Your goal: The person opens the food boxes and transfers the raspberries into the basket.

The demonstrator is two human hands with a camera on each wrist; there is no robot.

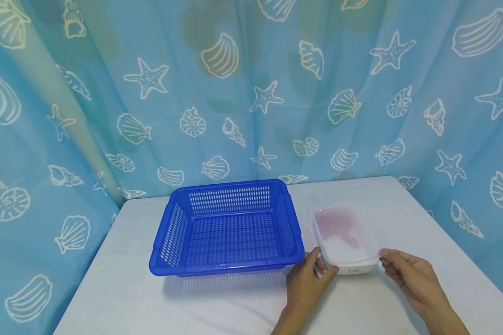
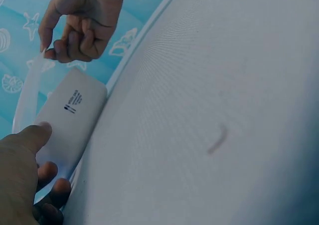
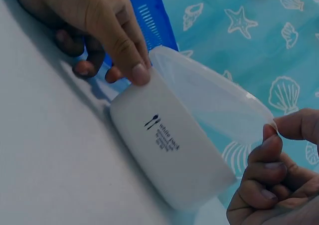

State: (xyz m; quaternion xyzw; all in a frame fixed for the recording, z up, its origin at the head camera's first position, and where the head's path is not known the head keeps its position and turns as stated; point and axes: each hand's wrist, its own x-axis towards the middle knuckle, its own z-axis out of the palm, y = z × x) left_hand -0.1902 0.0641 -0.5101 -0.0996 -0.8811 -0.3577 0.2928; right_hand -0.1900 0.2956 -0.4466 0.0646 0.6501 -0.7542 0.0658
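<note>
A white plastic food container sits on the table, with small print and a cutlery mark on its front wall. Its translucent lid is raised at the right front corner and still meets the box at the left; something pink shows through it. My left hand holds the container's left front corner, thumb on the front wall and fingers round the side. Between thumb and forefinger, my right hand pinches the lifted lid corner, its other fingers curled. What lies inside the container is not clear.
Just left of the container stands a blue plastic basket with slotted walls, close to my left hand. A white cloth covers the table. Behind and at both sides hangs a blue curtain with white shells and starfish.
</note>
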